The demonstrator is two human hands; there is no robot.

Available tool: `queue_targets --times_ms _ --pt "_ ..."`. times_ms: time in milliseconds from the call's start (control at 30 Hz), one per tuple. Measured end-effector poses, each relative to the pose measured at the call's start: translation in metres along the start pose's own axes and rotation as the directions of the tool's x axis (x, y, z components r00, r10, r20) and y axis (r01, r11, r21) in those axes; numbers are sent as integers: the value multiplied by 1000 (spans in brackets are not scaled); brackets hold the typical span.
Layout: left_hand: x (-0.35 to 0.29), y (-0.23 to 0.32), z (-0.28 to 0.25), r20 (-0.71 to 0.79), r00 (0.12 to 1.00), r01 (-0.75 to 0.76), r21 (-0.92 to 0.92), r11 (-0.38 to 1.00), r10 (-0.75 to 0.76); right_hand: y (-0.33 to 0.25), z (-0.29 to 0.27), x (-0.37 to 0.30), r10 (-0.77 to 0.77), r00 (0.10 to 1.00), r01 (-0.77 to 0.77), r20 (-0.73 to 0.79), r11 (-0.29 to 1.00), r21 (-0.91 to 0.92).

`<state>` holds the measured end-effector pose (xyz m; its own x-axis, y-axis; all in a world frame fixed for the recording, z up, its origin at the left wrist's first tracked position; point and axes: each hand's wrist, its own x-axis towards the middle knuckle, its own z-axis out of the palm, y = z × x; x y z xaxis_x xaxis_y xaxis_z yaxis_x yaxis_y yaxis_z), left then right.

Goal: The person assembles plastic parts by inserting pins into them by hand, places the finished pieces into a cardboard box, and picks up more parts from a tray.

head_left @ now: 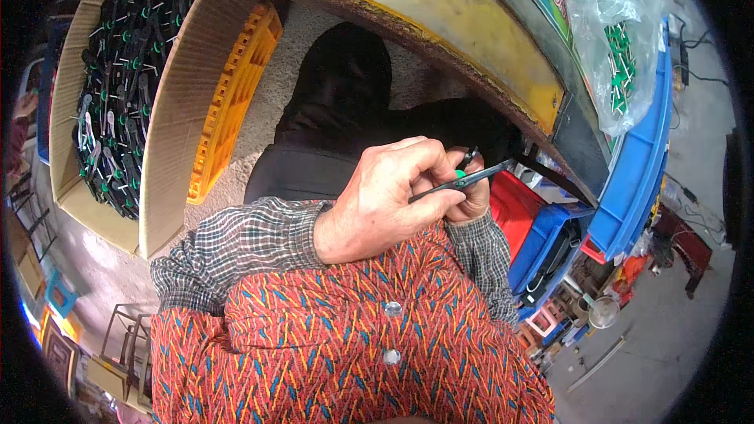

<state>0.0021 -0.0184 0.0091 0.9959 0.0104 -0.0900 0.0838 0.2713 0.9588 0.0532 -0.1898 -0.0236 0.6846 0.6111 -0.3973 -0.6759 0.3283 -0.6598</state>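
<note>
In front of my chest my two hands are close together. My left hand (385,196) is closed, thumb and fingers pinching a dark, slender, blade-like piece (479,175) that points up to the right. A small green part (460,176) sits against it by my fingertips. Just beyond, my right hand (473,196) is closed around a small black piece (469,159), mostly hidden by its fingers. I cannot tell whether the two dark pieces are joined.
At left stands a cardboard box (169,118) full of black pieces with green parts and metal pins, beside an orange plastic crate (236,102). A metal-edged worktable (471,16) arches ahead. On the right, a clear bag (605,0) of green-and-silver parts lies by a blue tray (640,180).
</note>
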Motion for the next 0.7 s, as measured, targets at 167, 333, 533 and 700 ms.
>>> queue_targets --times_ms 167,333,533,700 --pt "-1 0 2 -13 1000 -28 5 1000 28 -3 -12 -6 56 998 -56 2 998 -21" --pt "-1 1 1 -14 997 -71 61 996 72 -4 4 0 -78 996 81 49 995 -65" --pt "0 0 1 -21 998 -63 72 995 64 -5 -13 -5 -18 1000 19 4 981 -191" --pt "1 0 1 -22 996 -79 94 992 82 -3 -16 -6 -12 1000 11 -3 996 -86"
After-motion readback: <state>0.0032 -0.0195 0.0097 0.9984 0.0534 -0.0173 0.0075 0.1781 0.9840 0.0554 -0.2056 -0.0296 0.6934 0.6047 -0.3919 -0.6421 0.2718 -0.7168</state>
